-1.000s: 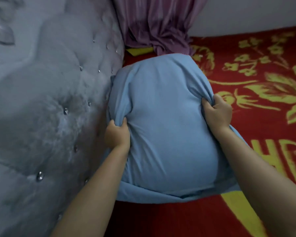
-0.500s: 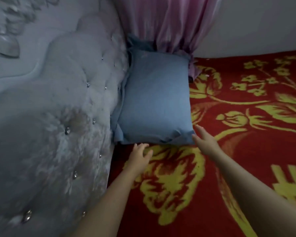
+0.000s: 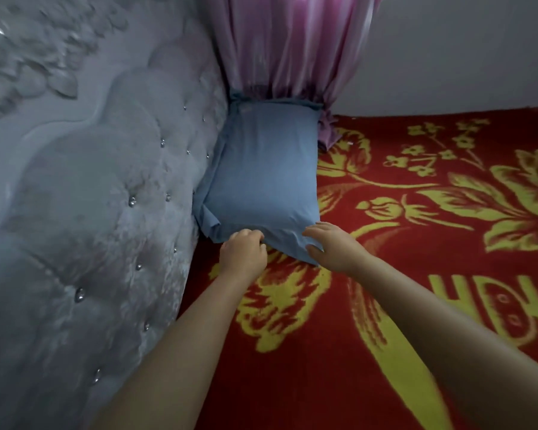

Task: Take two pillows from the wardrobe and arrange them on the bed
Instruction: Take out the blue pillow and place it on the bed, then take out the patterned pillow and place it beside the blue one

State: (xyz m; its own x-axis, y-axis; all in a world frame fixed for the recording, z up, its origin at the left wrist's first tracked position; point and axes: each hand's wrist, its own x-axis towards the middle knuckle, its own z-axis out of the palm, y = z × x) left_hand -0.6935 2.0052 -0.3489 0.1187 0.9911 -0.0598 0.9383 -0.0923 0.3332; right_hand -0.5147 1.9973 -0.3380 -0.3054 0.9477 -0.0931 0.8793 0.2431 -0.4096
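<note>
A blue pillow (image 3: 266,178) lies on the bed (image 3: 432,274), which is covered by a red blanket with yellow flowers. The pillow rests against the grey tufted headboard (image 3: 100,212), its far end under the pink curtain. My left hand (image 3: 243,254) pinches the pillow's near edge with curled fingers. My right hand (image 3: 333,245) grips the near right corner of the pillowcase, thumb underneath and fingers on top. Only one pillow is in view.
The pink curtain (image 3: 295,48) hangs at the far corner above the pillow. A grey wall (image 3: 463,51) runs along the far side of the bed. The headboard fills the whole left side.
A second ago both hands gripped the pillow close to me. It then landed by the headboard with both hands free. Now both hands have closed on its near edge.
</note>
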